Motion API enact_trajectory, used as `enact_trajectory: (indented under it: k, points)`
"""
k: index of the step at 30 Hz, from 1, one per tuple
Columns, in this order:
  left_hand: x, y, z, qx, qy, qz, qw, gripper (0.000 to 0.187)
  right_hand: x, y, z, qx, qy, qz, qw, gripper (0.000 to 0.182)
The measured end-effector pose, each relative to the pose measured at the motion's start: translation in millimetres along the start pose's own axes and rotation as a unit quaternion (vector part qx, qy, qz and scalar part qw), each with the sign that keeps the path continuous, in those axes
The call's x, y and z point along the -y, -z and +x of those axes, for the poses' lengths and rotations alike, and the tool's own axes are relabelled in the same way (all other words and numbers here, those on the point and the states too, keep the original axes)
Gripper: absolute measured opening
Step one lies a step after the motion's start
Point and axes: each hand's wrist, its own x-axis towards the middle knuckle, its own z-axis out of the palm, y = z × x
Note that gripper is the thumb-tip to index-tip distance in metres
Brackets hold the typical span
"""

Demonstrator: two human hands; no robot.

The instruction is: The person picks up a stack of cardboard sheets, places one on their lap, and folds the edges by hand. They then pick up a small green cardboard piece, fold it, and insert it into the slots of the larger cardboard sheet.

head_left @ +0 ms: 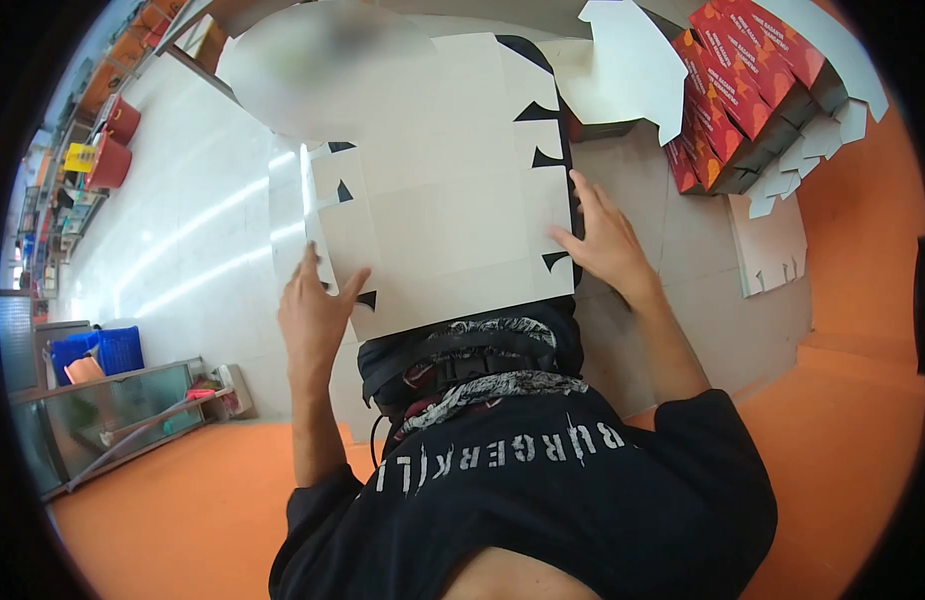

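Note:
A large flat sheet of pale cardboard [443, 210] with notched side edges lies in front of me, just past my lap. My left hand [318, 300] is at its left edge near the lower corner, fingers spread and thumb pointing to the sheet. At the right edge is my right hand [605, 235], its fingers apart, the fingertips at or beside the border. Neither hand is wrapped round anything. Dark material shows through the notches and along the sheet's right side.
Stacked red boxes [733, 90] with open white flaps stand at the upper right. A white cut piece [633, 65] lies left of them, another flat piece [770, 245] below. Blue baskets [98, 352] and a glass case [113, 420] are at the left.

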Motion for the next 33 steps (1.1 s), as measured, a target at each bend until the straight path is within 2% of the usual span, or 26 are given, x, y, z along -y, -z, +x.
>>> enact_trajectory:
  k: [2,5,6,10,13,19,22,27,33]
  points:
    - [-12.4,26.8,-4.8,-0.003,0.005,0.031,0.999,0.084,-3.7,14.8,-6.8,0.026,0.068,-0.035,0.997,0.079]
    - [-16.8,40.2,-3.5,0.018,-0.165,0.163,0.973,0.098,-4.8,24.0,-4.3,0.049,0.192,-0.149,0.969,0.088]
    - [-15.2,37.0,2.1,0.046,-0.191,0.157,0.968,0.105,-4.6,24.1,-0.7,0.055,0.215,-0.151,0.963,0.094]
    - [-17.7,26.8,18.3,0.085,-0.246,0.258,0.931,0.11,0.2,17.3,8.9,0.094,0.215,-0.176,0.956,0.099]
    - [-25.1,27.3,15.8,0.111,-0.233,0.234,0.937,0.112,1.7,14.0,9.7,0.106,0.224,-0.199,0.948,0.102]
    - [-13.7,16.2,23.9,0.104,-0.258,0.197,0.94,0.112,3.2,8.3,11.9,0.09,0.239,-0.213,0.943,0.105]
    - [-14.4,14.4,26.1,0.1,-0.261,0.226,0.933,0.11,8.1,7.4,13.3,0.083,0.231,-0.225,0.943,0.104]
    - [-12.9,14.8,30.3,0.085,-0.269,0.197,0.939,0.097,10.5,7.5,18.9,0.071,0.226,-0.255,0.937,0.1]
    - [-13.7,25.4,45.1,0.079,-0.261,0.182,0.945,0.081,20.5,18.9,29.7,0.081,0.21,-0.182,0.957,0.1]
